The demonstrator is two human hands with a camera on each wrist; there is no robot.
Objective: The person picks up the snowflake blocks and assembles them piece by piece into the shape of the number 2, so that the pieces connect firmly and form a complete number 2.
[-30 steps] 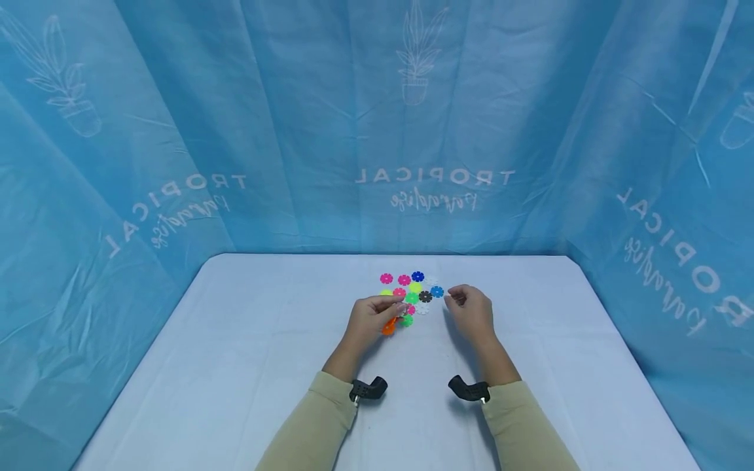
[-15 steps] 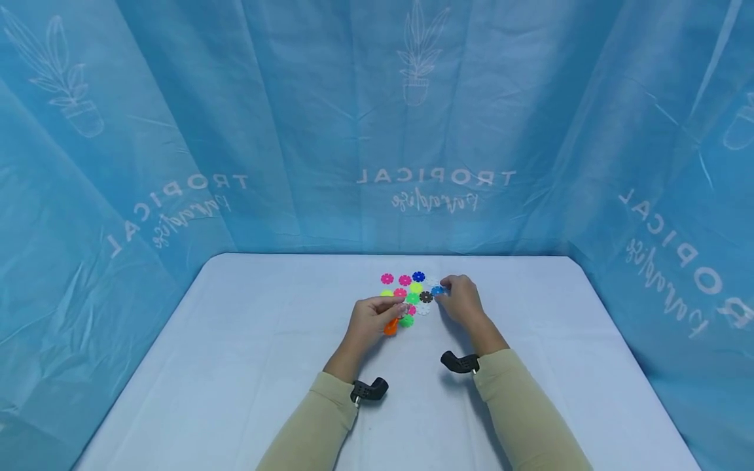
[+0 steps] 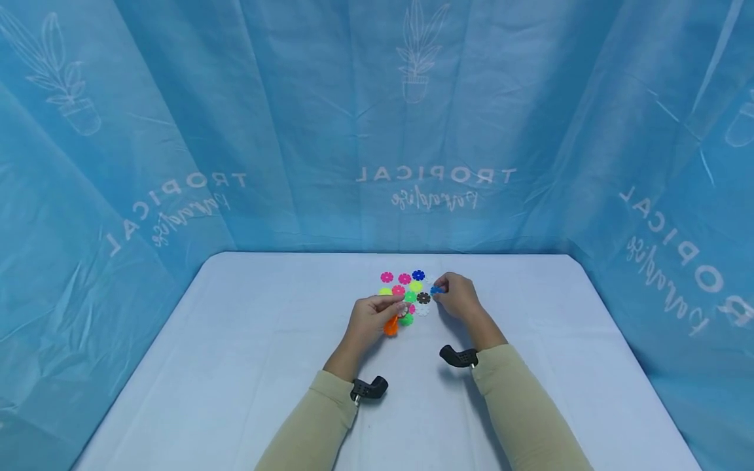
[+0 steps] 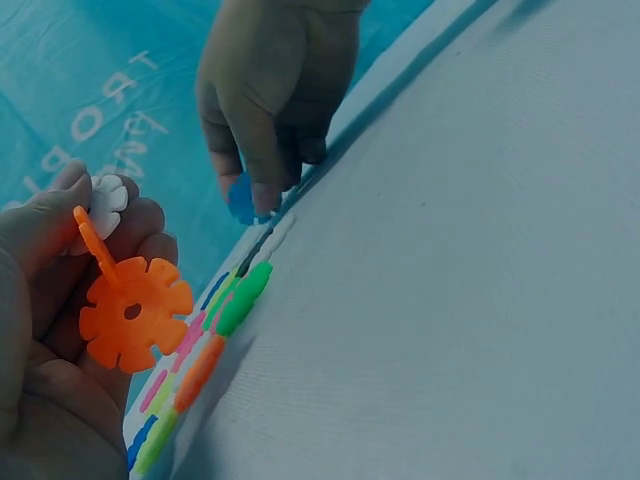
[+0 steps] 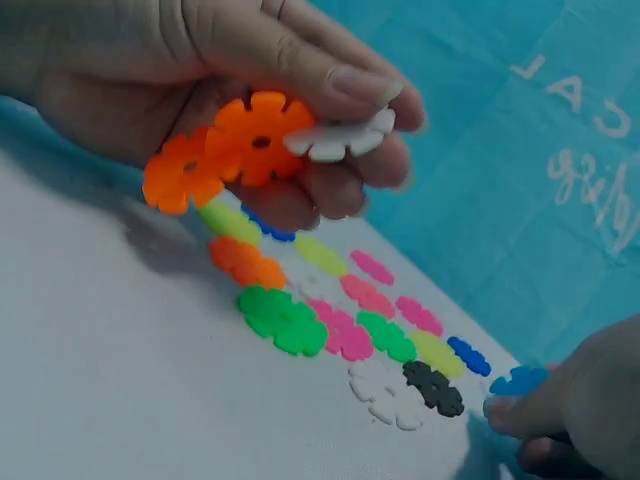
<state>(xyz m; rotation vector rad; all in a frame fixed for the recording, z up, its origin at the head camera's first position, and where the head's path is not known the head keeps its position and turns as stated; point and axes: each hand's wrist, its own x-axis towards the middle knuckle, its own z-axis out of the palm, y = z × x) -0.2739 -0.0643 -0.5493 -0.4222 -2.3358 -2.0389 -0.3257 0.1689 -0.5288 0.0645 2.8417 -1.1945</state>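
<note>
Orange flower-shaped discs [image 5: 255, 120] are showing beside a white disc [image 5: 345, 140] in the person's left hand [image 3: 368, 320], whose thumb and fingers are pinching the white one above the counter [image 3: 247, 366]. The right hand [image 3: 462, 298] is pinching a blue disc [image 5: 518, 381], while more coloured discs [image 5: 340, 330] are lying near both hands, toward the counter's far edge, roughly midway between its far corners.

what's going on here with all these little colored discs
A person is handling flower-shaped discs. The left hand holds two orange discs and a white disc, which look linked together. The right hand pinches a light blue disc. More loose discs in mixed colors lie on the white table between and beyond the hands.
</note>
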